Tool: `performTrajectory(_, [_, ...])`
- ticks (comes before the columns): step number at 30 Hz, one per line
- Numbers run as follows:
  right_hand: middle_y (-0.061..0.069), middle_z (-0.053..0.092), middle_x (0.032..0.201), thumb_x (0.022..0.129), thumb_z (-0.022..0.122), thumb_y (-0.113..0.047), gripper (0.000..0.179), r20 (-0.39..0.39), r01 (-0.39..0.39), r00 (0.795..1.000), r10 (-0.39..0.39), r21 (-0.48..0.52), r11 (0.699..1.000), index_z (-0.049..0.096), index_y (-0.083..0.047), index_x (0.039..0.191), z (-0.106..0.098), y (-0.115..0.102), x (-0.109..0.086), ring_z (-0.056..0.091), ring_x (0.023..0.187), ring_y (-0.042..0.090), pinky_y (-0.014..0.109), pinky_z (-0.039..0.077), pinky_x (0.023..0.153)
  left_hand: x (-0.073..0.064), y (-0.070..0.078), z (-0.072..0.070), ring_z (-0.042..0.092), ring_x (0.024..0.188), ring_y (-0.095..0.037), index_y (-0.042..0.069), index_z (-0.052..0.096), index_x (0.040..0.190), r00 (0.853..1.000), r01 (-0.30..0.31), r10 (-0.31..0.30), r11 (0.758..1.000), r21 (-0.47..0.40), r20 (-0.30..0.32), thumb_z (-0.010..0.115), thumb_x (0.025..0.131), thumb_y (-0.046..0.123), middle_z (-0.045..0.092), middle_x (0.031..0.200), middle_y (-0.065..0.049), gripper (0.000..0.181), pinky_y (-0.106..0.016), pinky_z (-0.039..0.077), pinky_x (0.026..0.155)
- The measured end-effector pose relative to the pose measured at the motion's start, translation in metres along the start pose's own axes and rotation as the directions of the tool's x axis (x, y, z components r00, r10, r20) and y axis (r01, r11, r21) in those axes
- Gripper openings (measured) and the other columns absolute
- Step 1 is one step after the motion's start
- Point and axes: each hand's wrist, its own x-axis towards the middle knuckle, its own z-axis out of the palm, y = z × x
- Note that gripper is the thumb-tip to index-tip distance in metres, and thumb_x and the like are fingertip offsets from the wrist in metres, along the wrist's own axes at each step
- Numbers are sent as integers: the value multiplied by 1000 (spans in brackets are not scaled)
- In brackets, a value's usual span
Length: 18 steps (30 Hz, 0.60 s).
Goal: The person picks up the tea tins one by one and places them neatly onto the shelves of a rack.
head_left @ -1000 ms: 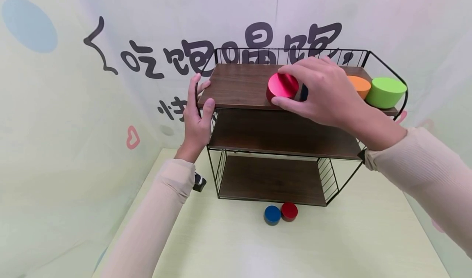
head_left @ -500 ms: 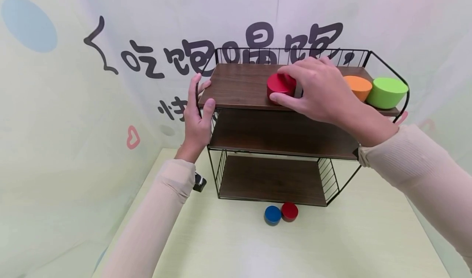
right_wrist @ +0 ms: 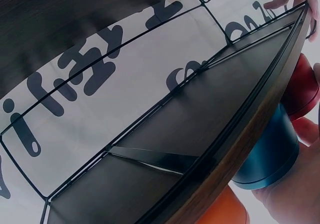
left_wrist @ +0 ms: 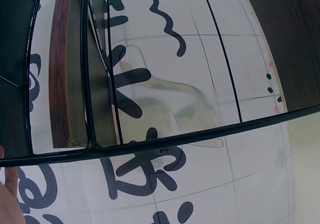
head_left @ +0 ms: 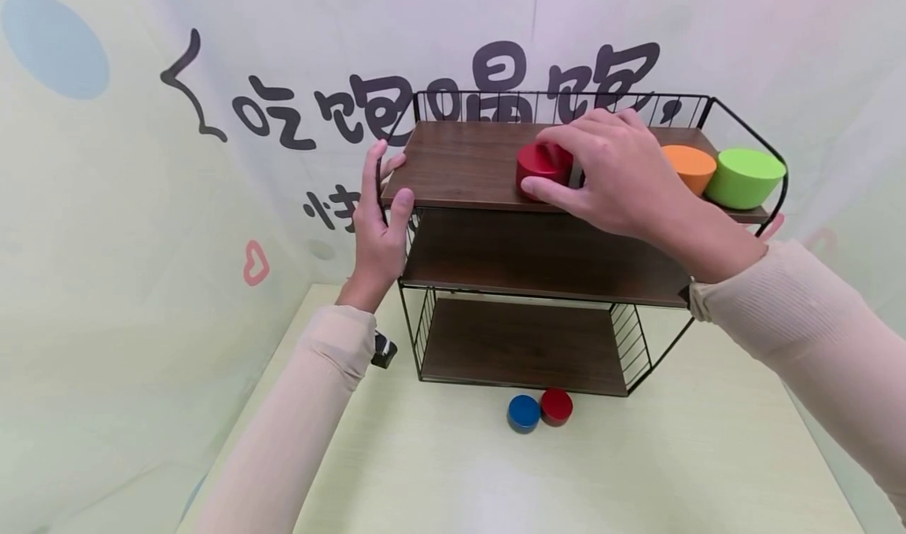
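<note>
My right hand (head_left: 623, 172) grips a red round canister (head_left: 543, 171) on the top shelf (head_left: 460, 152) of a three-tier wire rack, thumb at its front and fingers over its far side. Beside it, mostly behind that hand in the head view, a blue canister (right_wrist: 267, 149) shows in the right wrist view. My left hand (head_left: 378, 239) holds the rack's upper left side frame, thumb at the front of the shelf edge and fingers around the wire. Only a bit of that hand (left_wrist: 10, 196) appears in the left wrist view.
Right of my right hand stand an orange cup-shaped piece (head_left: 690, 168) and a green one (head_left: 745, 178). On the table (head_left: 453, 471) in front of the rack, a small blue round piece (head_left: 524, 413) and a small red one (head_left: 556, 406) sit together. A printed wall cloth (head_left: 318, 23) hangs behind.
The red canister's top has gone from bright pink to dark red, and more of its side faces me. My right forearm has shifted slightly left. My left hand keeps its place.
</note>
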Motion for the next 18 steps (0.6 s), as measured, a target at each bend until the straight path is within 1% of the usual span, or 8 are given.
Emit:
performTrajectory(3, [19,68,112,91,67,-45,54,-1,-8,1000,8,1,1000,64,-7,129,1,1,0,57,107,33,52,36,95,1,14,-1,50,129,-33,-8,33,145,1000,15,-14,1000,-9,4,48,97,10,55,134,-27,53,-35,35,103])
performTrajectory(6, [18,68,111,91,67,-45,54,-3,-11,1000,11,3,1000,63,-7,130,2,2,-1,57,106,33,52,37,93,2,18,-2,49,130,-33,-8,32,145,1000,20,-20,1000,-6,11,47,97,10,55,134,-28,53,-35,35,103])
performTrajectory(10, [19,68,115,91,67,-45,56,-18,-6,1000,6,6,1000,61,-8,133,1,2,-1,56,110,34,53,36,98,2,18,-3,49,129,-34,-7,32,145,1000,14,-14,1000,-5,11,47,97,10,55,134,-28,53,-35,35,103])
performTrajectory(13, [19,66,121,90,69,-44,59,-59,0,998,1,14,1000,60,-9,136,-3,1,-3,54,116,35,55,33,103,1,18,-2,50,128,-34,-7,32,145,1000,11,-10,1000,-6,8,48,97,9,55,134,-28,53,-36,35,102])
performTrajectory(15, [18,64,125,88,71,-43,61,-103,14,995,-12,22,1000,59,-9,137,-6,1,-6,53,120,36,55,33,104,1,17,-2,50,128,-34,-7,32,145,1000,11,-10,1000,-5,7,48,97,9,55,134,-28,53,-36,35,102])
performTrajectory(18, [18,63,127,86,74,-41,62,-192,63,980,-56,31,998,59,-8,136,-11,0,-15,52,122,36,54,34,102,2,18,-2,50,129,-35,-7,33,145,1000,14,-14,1000,-9,6,48,97,9,55,134,-28,53,-36,35,103])
